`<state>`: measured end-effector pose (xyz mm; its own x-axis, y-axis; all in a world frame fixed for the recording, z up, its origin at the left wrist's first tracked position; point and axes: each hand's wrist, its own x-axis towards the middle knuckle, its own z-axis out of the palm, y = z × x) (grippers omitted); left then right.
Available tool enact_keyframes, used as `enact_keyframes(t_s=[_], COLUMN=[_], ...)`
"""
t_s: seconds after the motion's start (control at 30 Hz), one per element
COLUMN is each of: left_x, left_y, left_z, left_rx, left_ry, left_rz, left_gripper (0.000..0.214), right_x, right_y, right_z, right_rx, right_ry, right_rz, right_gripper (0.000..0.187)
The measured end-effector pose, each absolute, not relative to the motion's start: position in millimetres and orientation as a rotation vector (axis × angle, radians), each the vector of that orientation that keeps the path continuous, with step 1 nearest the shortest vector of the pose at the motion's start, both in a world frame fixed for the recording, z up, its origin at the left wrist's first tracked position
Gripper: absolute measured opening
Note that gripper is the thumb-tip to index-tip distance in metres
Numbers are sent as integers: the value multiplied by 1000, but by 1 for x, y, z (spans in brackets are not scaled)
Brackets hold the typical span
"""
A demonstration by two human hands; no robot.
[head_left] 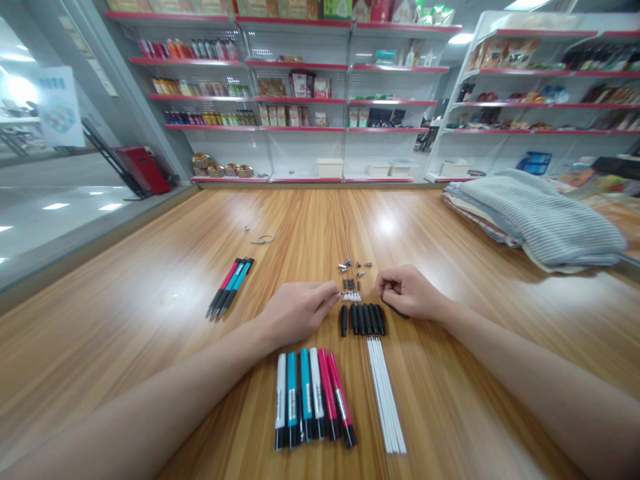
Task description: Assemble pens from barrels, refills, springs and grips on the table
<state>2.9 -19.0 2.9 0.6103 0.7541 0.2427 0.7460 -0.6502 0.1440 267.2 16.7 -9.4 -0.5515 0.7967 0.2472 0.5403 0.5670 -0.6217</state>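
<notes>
My left hand (304,308) rests on the table with its fingers pressed together. Its fingertips are at the left end of a row of small white plastic pieces (352,297); what they pinch is too small to tell. My right hand (411,291) is curled closed over a slim black pen grip (396,308), partly hidden by the fingers. Between the hands lie small springs (349,285) and silver metal tips (347,263). Nearer me are several black pen grips (369,319), white ink refills (386,397) and white, blue and pink pen barrels (306,393).
Several whole pens (231,288) lie on the left of the wooden table (165,360). Behind them are a thin looped strip (263,239) and a small shiny bit (246,228). Folded cloths (540,217) are stacked at the right, and stocked shelves (305,128) stand beyond the table.
</notes>
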Motion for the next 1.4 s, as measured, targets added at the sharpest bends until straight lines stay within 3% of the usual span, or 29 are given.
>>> enact_keyframes(t_s=[0.3, 0.7, 1.4], left_x=[3, 4, 4], left_y=[-18, -19, -19], left_z=[3, 4, 5], left_rx=[2806, 2785, 2788], left_ry=[1312, 1310, 1309], left_rz=[442, 434, 463], left_gripper=[31, 32, 32], right_x=[267, 268, 271], right_y=[18, 22, 19], right_z=[-12, -5, -13], right_rx=[-1042, -1054, -880], right_ry=[-2373, -1659, -1834], right_rz=[533, 999, 1047], right_gripper=[14, 28, 16])
